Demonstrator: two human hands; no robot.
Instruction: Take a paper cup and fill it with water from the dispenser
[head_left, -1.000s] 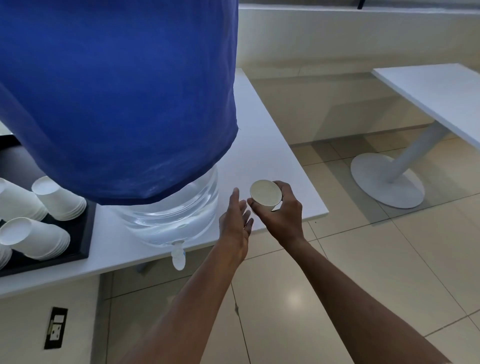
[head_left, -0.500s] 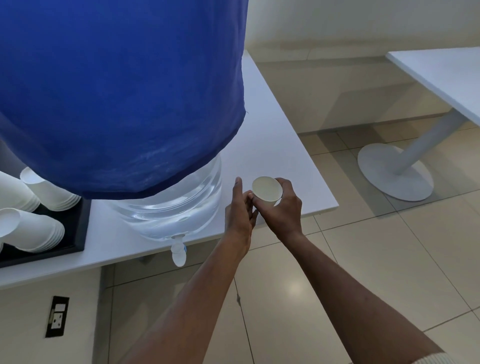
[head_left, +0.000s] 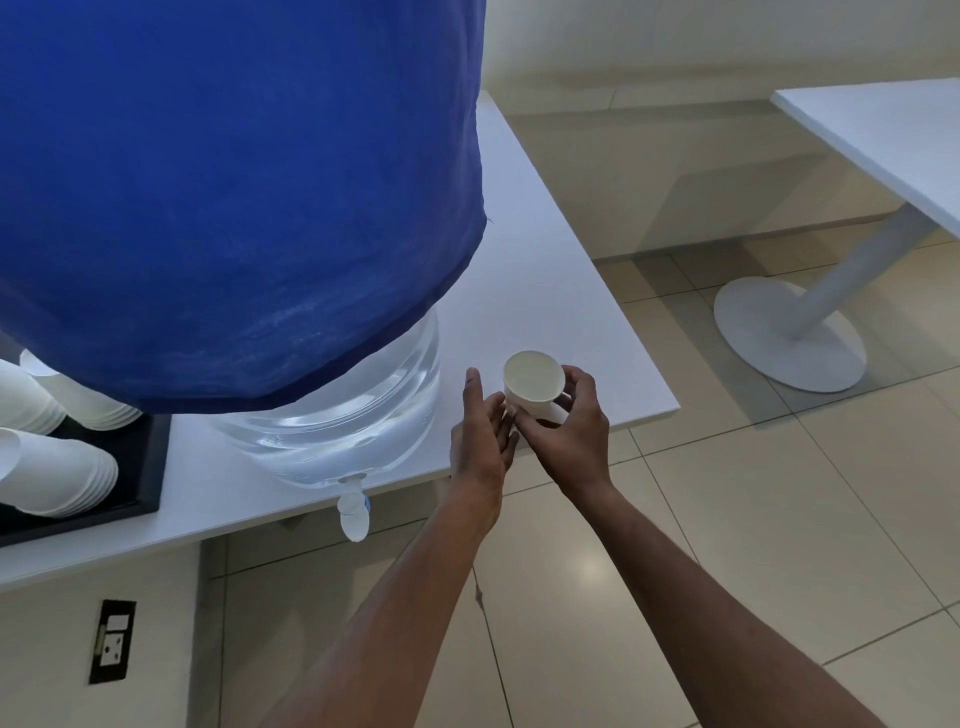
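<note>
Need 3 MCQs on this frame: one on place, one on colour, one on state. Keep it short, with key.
1. Where is the tap?
A. past the table's front edge
B. inside the black tray
C. on the floor

2. What colour is the cover on the water bottle?
A. red
B. blue
C. green

3. What state is the paper cup in?
A. full
B. crushed
C. empty, held in the right hand

Key: 1 A, the tap hangs beyond the white table edge; 2 B, blue cloth drapes the bottle; 3 C, the cup's dry white inside shows, right fingers around it.
</note>
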